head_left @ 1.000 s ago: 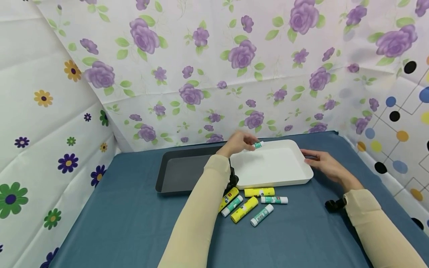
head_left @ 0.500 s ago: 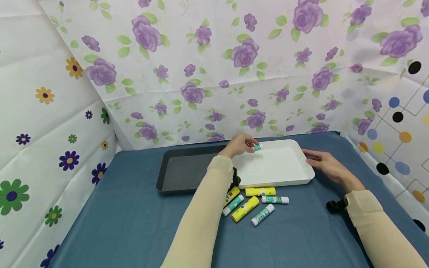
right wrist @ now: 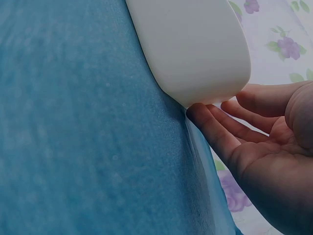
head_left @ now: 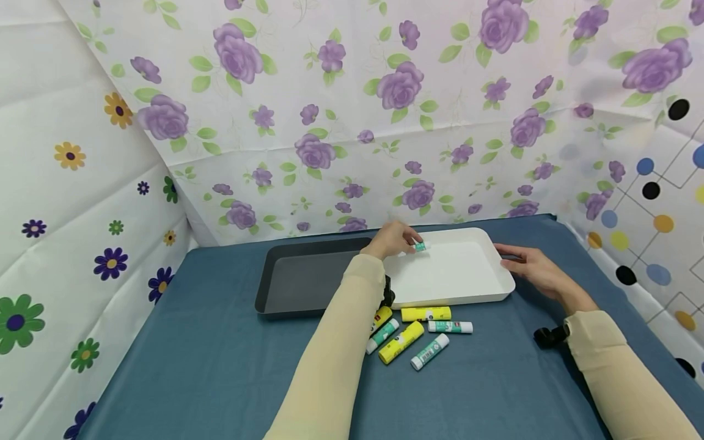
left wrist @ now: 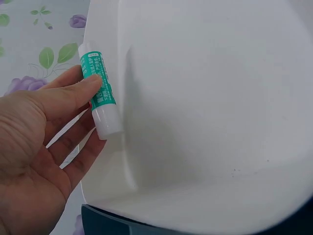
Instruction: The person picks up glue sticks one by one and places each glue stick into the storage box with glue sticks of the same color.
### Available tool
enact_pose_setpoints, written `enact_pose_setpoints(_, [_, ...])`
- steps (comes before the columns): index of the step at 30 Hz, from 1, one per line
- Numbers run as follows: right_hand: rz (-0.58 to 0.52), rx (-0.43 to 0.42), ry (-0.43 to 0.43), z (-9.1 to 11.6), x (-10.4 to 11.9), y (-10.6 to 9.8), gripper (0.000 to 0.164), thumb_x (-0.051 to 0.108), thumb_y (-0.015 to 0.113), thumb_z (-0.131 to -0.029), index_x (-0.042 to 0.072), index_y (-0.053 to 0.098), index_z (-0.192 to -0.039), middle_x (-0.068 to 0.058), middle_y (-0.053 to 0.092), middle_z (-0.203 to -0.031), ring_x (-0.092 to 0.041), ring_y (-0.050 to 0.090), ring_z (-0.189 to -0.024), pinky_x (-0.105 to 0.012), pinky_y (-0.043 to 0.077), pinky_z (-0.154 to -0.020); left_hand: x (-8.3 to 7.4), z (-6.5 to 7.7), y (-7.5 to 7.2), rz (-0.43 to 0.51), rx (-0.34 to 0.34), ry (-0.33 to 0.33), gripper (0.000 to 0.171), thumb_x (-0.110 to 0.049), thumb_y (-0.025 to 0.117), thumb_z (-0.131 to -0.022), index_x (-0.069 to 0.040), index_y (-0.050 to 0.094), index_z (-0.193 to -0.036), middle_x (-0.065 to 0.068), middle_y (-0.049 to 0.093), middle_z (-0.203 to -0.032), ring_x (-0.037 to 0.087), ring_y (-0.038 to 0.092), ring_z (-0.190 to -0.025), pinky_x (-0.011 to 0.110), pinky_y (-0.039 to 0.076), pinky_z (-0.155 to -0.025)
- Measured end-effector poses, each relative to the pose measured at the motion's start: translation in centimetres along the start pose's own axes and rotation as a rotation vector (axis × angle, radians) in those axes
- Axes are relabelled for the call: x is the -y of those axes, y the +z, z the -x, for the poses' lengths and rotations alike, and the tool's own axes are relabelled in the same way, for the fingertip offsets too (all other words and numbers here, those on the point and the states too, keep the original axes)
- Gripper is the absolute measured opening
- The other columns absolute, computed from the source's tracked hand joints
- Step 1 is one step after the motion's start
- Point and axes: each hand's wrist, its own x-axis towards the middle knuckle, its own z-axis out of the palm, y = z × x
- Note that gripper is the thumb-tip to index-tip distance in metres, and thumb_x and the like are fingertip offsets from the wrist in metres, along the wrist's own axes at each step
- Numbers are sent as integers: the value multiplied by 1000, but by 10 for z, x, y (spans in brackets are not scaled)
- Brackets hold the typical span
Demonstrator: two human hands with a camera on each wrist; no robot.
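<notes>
My left hand (head_left: 392, 239) pinches a glue stick (left wrist: 101, 90) with a green label and white ends between thumb and fingers. It holds the stick over the left, far part of a white tray (head_left: 453, 269). In the left wrist view, the stick is tilted beside the tray's inner wall. My right hand (head_left: 536, 272) touches the right end of the white tray with its fingertips. In the right wrist view, its fairly straight fingers (right wrist: 215, 129) and thumb rest against the tray's end, not curled round it.
A dark grey tray (head_left: 308, 278) stands left of the white one, partly behind my left arm. In front lie several glue sticks, among them a yellow one (head_left: 401, 343) and a green-and-white one (head_left: 430, 352). Blue cloth (head_left: 220, 360) covers the table; patterned sheets hang around it.
My left hand has moved slightly down and nearer with the glue stick, over the white tray. My right hand stays at the tray's end.
</notes>
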Motion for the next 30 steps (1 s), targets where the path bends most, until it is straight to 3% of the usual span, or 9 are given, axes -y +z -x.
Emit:
enact_pose_setpoints(7, [7, 2, -8, 0, 0, -1, 69, 34, 55, -110, 2, 26, -164, -30, 26, -166, -50, 28, -149, -63, 36, -112, -2, 0, 2, -62, 6, -8, 23, -5, 77, -94, -13, 81, -116, 4, 71, -109, 17, 63, -100, 31, 53, -85])
enact_pose_setpoints(22, [10, 2, -16, 0, -3, -3, 68, 32, 56, -110, 2, 28, -164, -29, 28, -165, -49, 33, -147, -40, 49, -103, 4, -2, 12, -158, -9, -24, 24, -7, 78, -94, -15, 80, -116, 4, 70, -111, 18, 63, -101, 30, 54, -85])
enact_pose_setpoints(30, [13, -1, -14, -1, -4, -3, 66, 30, 56, -110, 2, 28, -164, -29, 29, -165, -49, 33, -148, -38, 50, -102, 6, -3, 13, -129, -30, -46, 27, -4, 77, -94, -15, 80, -119, 4, 71, -116, 19, 65, -106, 32, 55, -90])
